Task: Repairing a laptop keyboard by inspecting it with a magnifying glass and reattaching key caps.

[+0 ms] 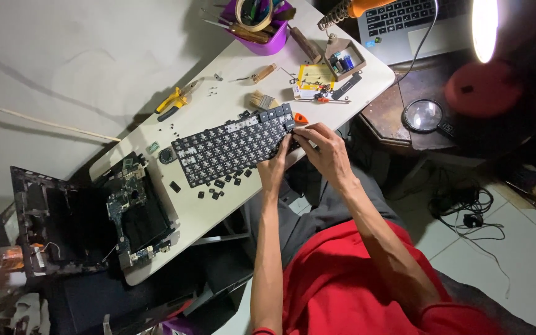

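Table edge: kbd (both hands)

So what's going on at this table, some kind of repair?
A person in a red top works on a laptop keyboard that has most keycaps off. The left hand steadies its near edge, and the right hand works at its end. Loose black keycaps lie on the white table, beside an opened laptop and yellow-handled pliers.
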